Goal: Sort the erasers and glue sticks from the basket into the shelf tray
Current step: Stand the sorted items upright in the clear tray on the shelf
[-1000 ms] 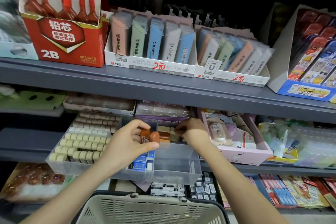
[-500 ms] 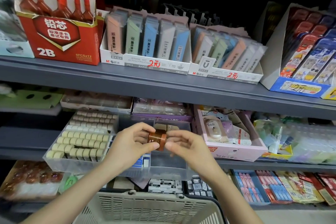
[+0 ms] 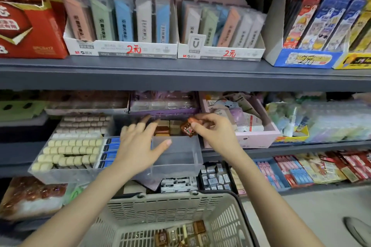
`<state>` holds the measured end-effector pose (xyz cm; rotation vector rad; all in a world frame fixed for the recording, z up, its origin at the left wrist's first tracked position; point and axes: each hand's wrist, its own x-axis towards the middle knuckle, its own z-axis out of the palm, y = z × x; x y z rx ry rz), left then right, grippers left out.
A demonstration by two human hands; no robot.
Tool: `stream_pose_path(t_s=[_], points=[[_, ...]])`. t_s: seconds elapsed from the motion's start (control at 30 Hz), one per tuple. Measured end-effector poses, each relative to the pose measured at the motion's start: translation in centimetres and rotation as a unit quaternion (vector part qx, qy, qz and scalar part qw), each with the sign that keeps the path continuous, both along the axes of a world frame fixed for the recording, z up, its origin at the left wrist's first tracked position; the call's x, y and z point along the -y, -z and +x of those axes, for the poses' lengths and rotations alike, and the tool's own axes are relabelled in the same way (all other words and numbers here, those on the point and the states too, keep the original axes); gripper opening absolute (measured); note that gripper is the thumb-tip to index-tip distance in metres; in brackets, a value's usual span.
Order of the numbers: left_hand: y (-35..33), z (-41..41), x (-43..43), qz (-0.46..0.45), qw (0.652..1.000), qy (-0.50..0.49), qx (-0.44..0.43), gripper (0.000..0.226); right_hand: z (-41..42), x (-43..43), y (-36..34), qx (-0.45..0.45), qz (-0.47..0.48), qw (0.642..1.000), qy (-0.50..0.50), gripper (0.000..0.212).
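While pinching eraser [image 3: 188, 129], right hand [image 3: 212, 128] seemingly overhangs tray [image 3: 177, 166].

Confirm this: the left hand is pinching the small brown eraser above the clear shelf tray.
Wrong hand: the right hand pinches the small brown eraser above the clear shelf tray; the left hand holds nothing. The head view shows it.

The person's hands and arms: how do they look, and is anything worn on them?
Both are bare. The left hand and right hand wear no gloves, and no ring shows. The left forearm and right forearm show no sleeve, watch or bracelet as far as the frame reaches.
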<state>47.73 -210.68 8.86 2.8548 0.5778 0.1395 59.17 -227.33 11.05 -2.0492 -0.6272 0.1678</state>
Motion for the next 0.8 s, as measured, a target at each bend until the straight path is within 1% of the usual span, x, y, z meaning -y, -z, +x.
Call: stream_pose_path(t_s=[0.07, 0.1, 0.2, 0.3, 0.4, 0.53, 0.6, 0.8], points=[[0.1, 0.6, 0.2, 0.034, 0.998, 0.010, -0.059, 0.083, 0.9, -0.7, 0.1, 0.041, -0.066, 0.997, -0.008, 0.025], [0.0, 0.9, 0.3, 0.039, 0.996, 0.013, -0.073, 0.087, 1.3, -1.1, 0.1, 0.054, -0.094, 0.994, -0.012, 0.028], [0.1, 1.6, 0.0, 0.038, 0.996, 0.017, -0.084, 0.094, 2.0, -2.2, -0.1, 0.062, -0.152, 0.986, -0.013, 0.032], [0.3, 1.8, -0.2, 0.043, 0.996, 0.013, -0.076, 0.095, 2.0, -2.9, -0.1, 0.040, -0.157, 0.986, -0.038, 0.032], [0.4, 1.6, -0.3, 0.049, 0.995, 0.025, -0.084, 0.093, 1.2, -2.9, 0.2, 0.066, -0.190, 0.979, -0.039, 0.030], [0.4, 1.2, -0.6, 0.041, 0.994, 0.047, -0.088, 0.097, 0.4, -2.7, 1.1, 0.063, -0.161, 0.984, -0.036, 0.029], [0.5, 0.9, -0.8, 0.037, 0.994, 0.057, -0.085, 0.098, 0.2, -2.6, 1.4, 0.074, -0.162, 0.983, -0.042, 0.027], [0.9, 0.5, -1.2, 0.028, 0.994, 0.068, -0.080, 0.098, 1.0, -4.0, 2.2, 0.110, -0.206, 0.971, -0.040, 0.024]])
